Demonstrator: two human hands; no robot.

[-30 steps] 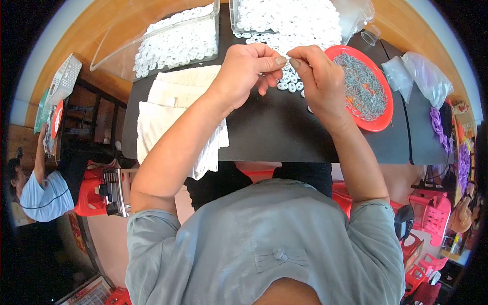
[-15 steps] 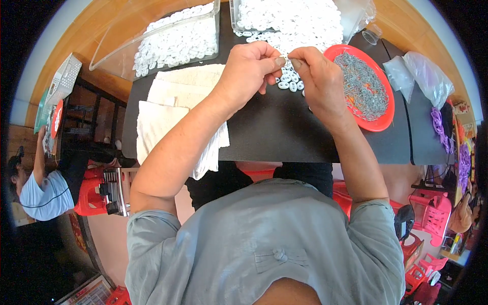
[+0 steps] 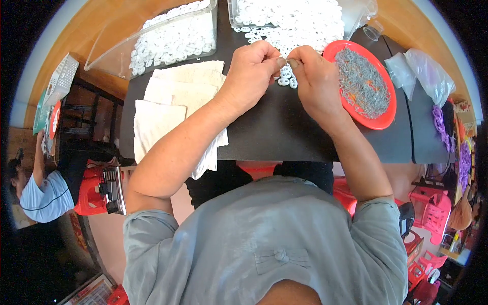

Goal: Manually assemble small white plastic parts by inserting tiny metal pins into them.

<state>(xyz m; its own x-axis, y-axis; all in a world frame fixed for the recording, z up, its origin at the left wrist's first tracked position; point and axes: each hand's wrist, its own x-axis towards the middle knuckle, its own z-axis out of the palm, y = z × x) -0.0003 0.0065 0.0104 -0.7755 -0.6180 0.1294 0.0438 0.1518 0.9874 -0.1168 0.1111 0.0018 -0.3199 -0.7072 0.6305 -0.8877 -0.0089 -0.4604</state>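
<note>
Above the far part of the dark table, my left hand point(image 3: 252, 71) and my right hand point(image 3: 316, 79) meet with thumbs and forefingers pinched together. Whatever small thing sits between the fingertips is mostly hidden and too tiny to name. Just below the fingertips lie a few loose white oval pieces with two holes point(image 3: 284, 81). Behind them spreads a large heap of the same white pieces point(image 3: 305, 23). Close to the right of my right hand is a red oval tray point(image 3: 389, 118) filled with thin grey metal pins or screws point(image 3: 363, 76).
Folded cream cloths point(image 3: 158, 122) lie under my left forearm. A clear bin point(image 3: 211, 43) of white pieces stands at the far left, another clear container point(image 3: 233, 15) at the back. Plastic bags point(image 3: 427, 71) rest at the right. A person in light blue point(image 3: 48, 198) works at far left.
My hands stay together, with small finger shifts. The left hand's lower fingers have curled in, and the right hand has moved slightly left. The whole view has shifted a little.
</note>
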